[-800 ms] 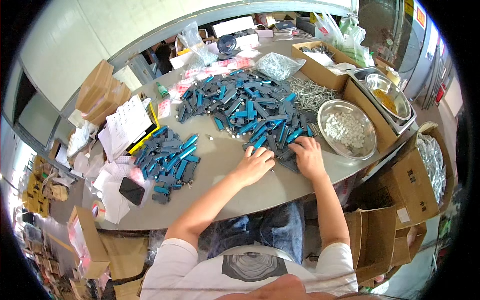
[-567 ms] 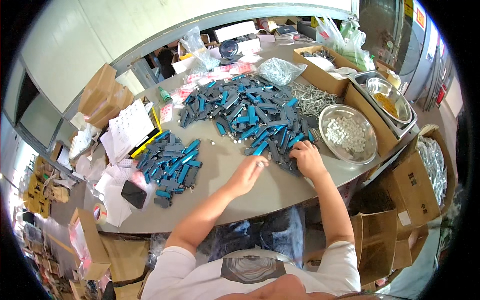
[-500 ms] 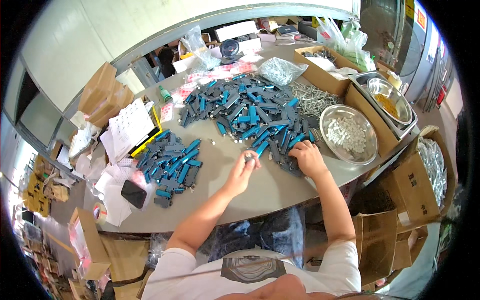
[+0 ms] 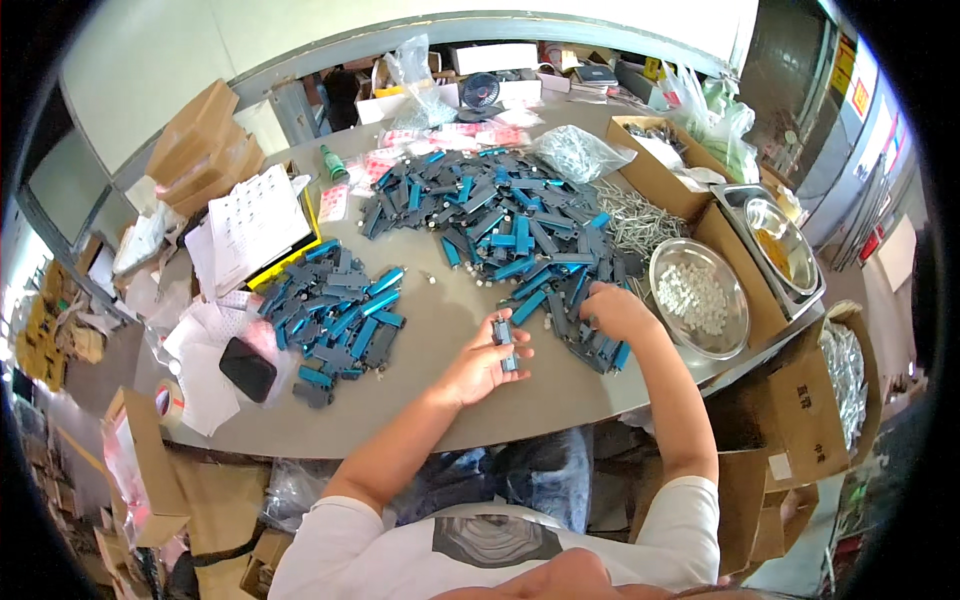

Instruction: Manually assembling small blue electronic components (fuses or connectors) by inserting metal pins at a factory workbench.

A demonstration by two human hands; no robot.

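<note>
Grey worktop (image 4: 440,330), cluttered. Small grey-blue part (image 4: 503,338) sits upright in the left hand (image 4: 480,368), fingers closed on it, long axis toward the far edge. Right hand (image 4: 615,310) rests just beside, on the big pile (image 4: 500,225); its grip is hidden. Metal bowl (image 4: 698,298) near right edge.
</note>
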